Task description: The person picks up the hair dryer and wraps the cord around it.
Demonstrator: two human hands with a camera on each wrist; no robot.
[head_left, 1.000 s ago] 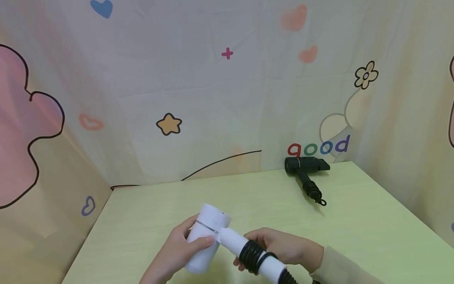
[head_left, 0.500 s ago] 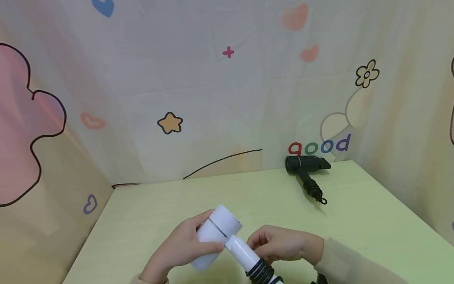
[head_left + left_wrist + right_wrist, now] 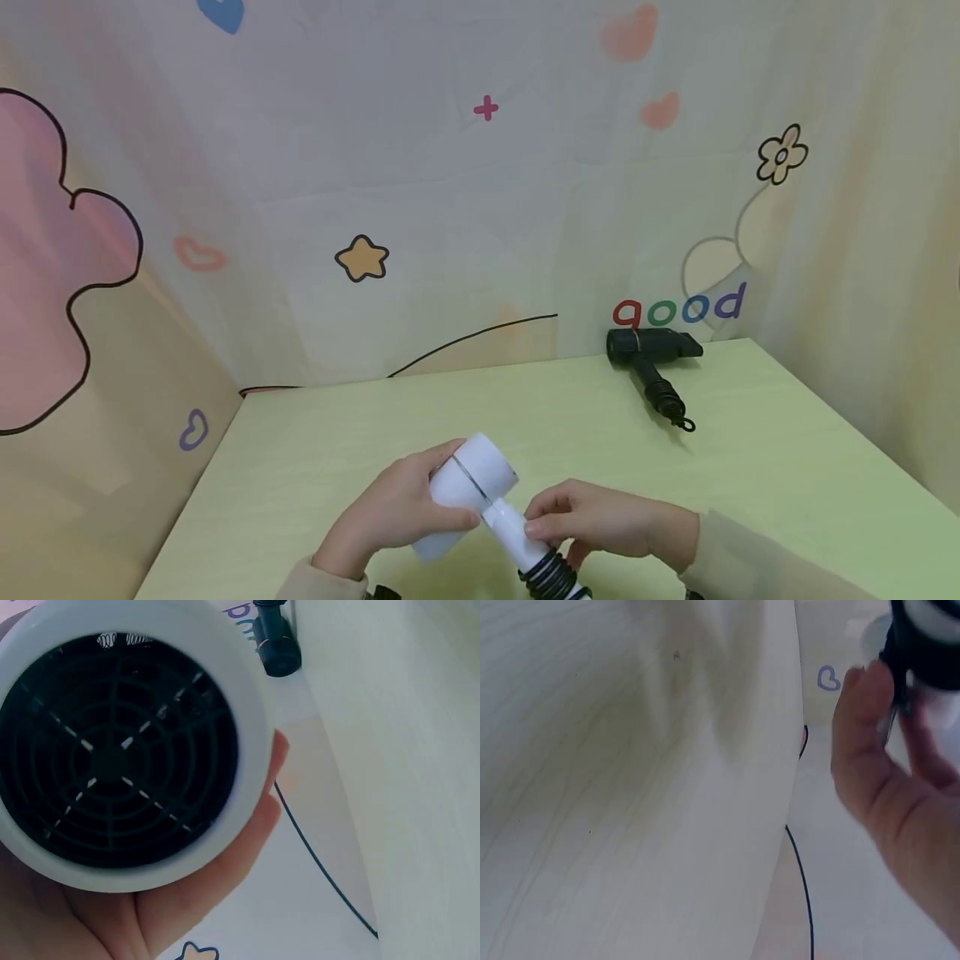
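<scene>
A white hair dryer (image 3: pixel 486 467) is held above the table, its barrel tilted and its handle slanting down to the right. My left hand (image 3: pixel 397 510) grips the barrel, with the thumb along its near side. The dark round intake grille (image 3: pixel 112 750) faces the left wrist camera. Black cord (image 3: pixel 551 575) is wound round the handle, whose lower end is cut off by the frame. My right hand (image 3: pixel 611 518) pinches the handle just above the cord, thumb on top and fingers partly hidden behind. In the right wrist view, the fingers (image 3: pixel 859 742) lie beside the cord.
A black hair dryer (image 3: pixel 652 346) with its cord wrapped round the handle lies at the back right of the pale green table (image 3: pixel 337 442). A printed curtain (image 3: pixel 450 208) stands behind the table and along its sides.
The white hair dryer and my left hand have shifted right, and the barrel leans further right. My right hand's thumb has come onto the handle. The black hair dryer stays put.
</scene>
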